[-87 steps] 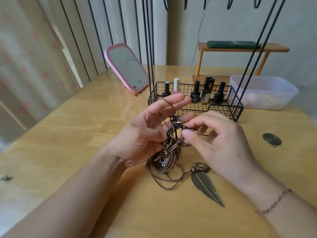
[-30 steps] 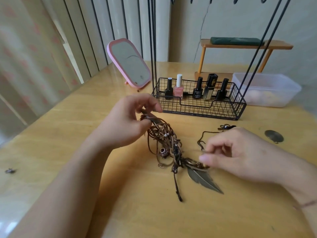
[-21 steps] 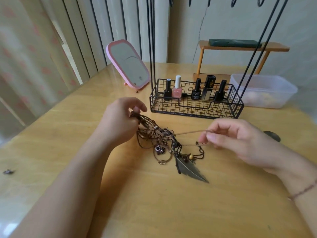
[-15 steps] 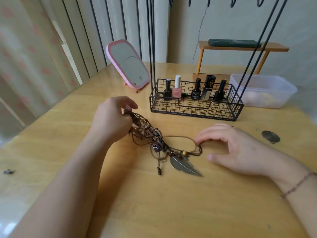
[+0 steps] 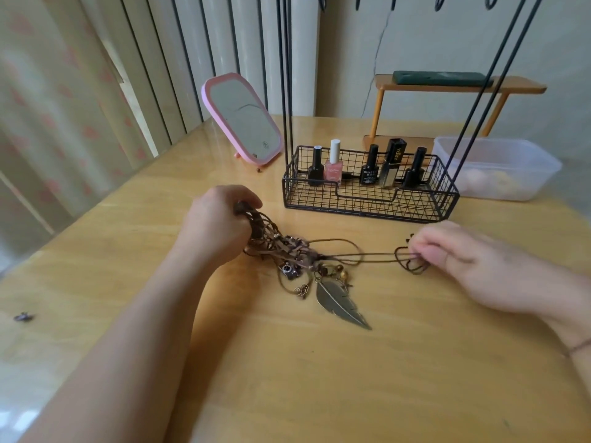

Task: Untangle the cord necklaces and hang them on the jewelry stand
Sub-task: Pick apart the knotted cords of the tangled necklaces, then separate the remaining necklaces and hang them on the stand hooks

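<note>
Stretching between both hands, the tangled cord necklaces [image 5: 287, 251] lie low over the bench [image 5: 319, 378]. The left hand [image 5: 214, 225] grips the bunched end; the right hand [image 5: 447, 251] pinches a loop of one cord drawn taut toward it. Below the knot, a feather pendant [image 5: 342, 303] rests on the wood. Nothing appears freed yet, and no hook seen on the jewelry stand [image 5: 367, 193] holds a necklace, so separating and hanging all remain. Beyond the hands its wire basket sits near; toward the person the bench gives pulling room.
</note>
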Demonstrator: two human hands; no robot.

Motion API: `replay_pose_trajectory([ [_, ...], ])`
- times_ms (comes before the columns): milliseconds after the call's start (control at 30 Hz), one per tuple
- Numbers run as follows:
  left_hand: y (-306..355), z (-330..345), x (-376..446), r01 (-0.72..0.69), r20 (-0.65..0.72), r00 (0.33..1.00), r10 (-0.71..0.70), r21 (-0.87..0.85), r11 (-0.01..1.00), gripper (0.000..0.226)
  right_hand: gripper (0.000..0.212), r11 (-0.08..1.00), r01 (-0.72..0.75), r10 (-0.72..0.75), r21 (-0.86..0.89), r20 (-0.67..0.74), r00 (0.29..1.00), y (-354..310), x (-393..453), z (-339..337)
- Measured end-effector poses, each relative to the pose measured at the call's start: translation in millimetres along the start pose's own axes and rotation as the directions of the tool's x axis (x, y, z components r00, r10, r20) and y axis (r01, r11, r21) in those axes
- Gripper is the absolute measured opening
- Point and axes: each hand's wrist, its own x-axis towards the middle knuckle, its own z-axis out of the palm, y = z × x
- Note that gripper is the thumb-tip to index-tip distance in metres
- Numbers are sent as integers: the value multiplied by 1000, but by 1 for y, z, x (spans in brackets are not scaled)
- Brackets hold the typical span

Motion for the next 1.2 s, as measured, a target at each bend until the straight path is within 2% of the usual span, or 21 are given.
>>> replay_pose_trajectory([
  [33,0,2,0,-7,12,1000,7,16,1000,46,53,986,0,8,164,-51,999,2,-1,-3],
  [100,0,4,0,-21,24,1000,20,45,999,45,52,856,44,15,515,-110,994,2,-2,-4],
  [167,-2,4,1,-47,17,999,46,78,996,45,54,701,58,64,711,-144,987,-3,-1,-7],
  [200,-4,4,2,-63,13,998,62,98,993,46,55,667,42,108,744,-153,982,-7,-1,-9],
  [267,-4,4,1,-101,21,995,99,128,987,50,51,720,-13,205,694,-194,959,-14,-3,-14],
  [367,3,6,-5,-211,94,975,199,141,967,57,27,899,-100,248,427,-309,918,-18,-6,-19],
  [433,10,7,-11,-295,120,951,286,69,953,59,12,929,-198,303,311,-338,891,-18,-6,-20],
  [467,13,8,-14,-350,128,930,345,19,936,59,12,936,-245,322,252,-337,884,-17,-6,-20],
  [567,21,14,-24,-523,191,829,525,-66,850,53,18,936,-351,334,-11,-279,901,-19,-8,-19],
  [667,26,23,-31,-622,275,752,599,-2,783,37,16,923,-359,348,-141,-95,932,-27,-10,-17],
  [733,29,29,-34,-653,331,725,604,55,755,37,15,943,-297,301,-148,3,954,-30,-12,-17],
  [800,31,35,-33,-667,418,701,578,97,739,43,16,979,-197,192,44,95,977,-33,-15,-19],
  [867,32,39,-31,-676,477,675,564,91,732,37,34,960,-162,109,230,229,967,-35,-21,-23],
  [933,30,37,-29,-651,452,696,558,69,756,27,24,958,-219,152,184,323,934,-31,-24,-27],
  [1000,27,34,-25,-620,423,736,529,107,777,24,11,967,-255,246,-1,269,931,-20,-24,-28],
  [1067,23,29,-23,-592,395,772,498,160,790,21,10,951,-281,302,-131,188,935,-14,-24,-30],
  [1133,18,24,-18,-534,344,826,445,230,814,17,8,950,-301,312,-88,175,934,-10,-24,-32],
  [1200,12,17,-11,-422,231,901,367,269,866,15,10,957,-292,286,7,166,944,-10,-25,-34],
])
